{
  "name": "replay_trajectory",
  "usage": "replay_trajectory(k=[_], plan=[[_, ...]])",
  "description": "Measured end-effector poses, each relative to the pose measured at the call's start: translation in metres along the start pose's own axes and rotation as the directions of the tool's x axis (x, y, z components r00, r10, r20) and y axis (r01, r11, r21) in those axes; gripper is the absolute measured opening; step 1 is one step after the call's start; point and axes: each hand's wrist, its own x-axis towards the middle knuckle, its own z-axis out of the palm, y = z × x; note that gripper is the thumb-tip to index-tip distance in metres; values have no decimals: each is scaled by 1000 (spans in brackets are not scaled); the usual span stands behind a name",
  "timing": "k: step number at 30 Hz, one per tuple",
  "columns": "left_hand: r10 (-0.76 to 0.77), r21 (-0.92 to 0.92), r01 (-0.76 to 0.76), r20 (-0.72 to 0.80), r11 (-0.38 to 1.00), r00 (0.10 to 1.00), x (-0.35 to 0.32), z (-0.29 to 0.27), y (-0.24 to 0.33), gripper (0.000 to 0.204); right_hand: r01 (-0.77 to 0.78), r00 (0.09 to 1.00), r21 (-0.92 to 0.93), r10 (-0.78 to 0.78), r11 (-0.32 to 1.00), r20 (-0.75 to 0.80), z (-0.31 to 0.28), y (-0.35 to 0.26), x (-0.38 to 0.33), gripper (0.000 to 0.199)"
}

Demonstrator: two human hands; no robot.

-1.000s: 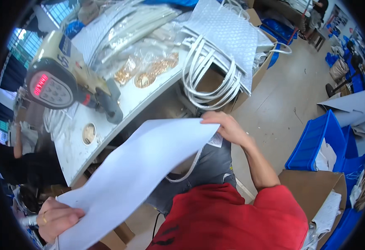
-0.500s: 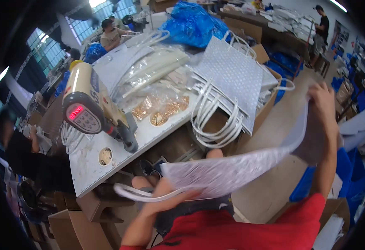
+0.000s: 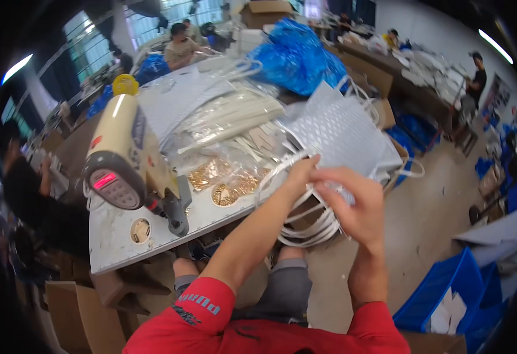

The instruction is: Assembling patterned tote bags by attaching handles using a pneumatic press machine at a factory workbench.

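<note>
A stack of silvery-white quilted panels point(image 3: 344, 130) with white cord handles point(image 3: 311, 227) lies at the table's right edge, the loops hanging over it. My left hand point(image 3: 301, 175) reaches forward to these handles; its fingers look closed, and what they hold is mostly hidden. My right hand point(image 3: 356, 203) is beside it over the near part of the stack, with bent fingers and its fingertips close to my left hand. What those fingertips pinch, if anything, is too blurred to make out. A cream riveting machine point(image 3: 119, 147) with a red display stands to the left.
On the white table point(image 3: 164, 239) lie small gold metal pieces point(image 3: 235, 190) and clear plastic bags of white strips point(image 3: 229, 118). Blue plastic bags point(image 3: 299, 56) sit behind. A blue bin point(image 3: 441, 295) is at lower right, an open carton point(image 3: 84, 312) at lower left. A co-worker point(image 3: 25, 177) sits at far left.
Half a second ago both hands held a quilted panel with a white handle, stretched across my lap. Now both hands are together at the stack, and the view has turned slightly right.
</note>
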Motion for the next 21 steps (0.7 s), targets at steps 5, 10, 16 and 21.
replay_trajectory(k=[5, 10, 16, 21], plan=[[144, 177, -152, 54, 972, 988, -126, -56, -14, 48, 390, 915, 259, -403, 884, -4, -25, -78, -17, 6], [-215, 368, -22, 590, 929, 778, -245, -156, 21, 40, 326, 825, 101, -335, 940, 456, -44, -119, 29, 21], [374, 76, -398, -537, 914, 756, -395, -402, 91, 29, 386, 890, 349, -444, 854, 102, 85, -125, 22, 13], [352, 65, -495, -784, 866, 512, -314, -518, 152, 12, 486, 817, 330, -555, 809, 158, 109, -116, 29, 15]])
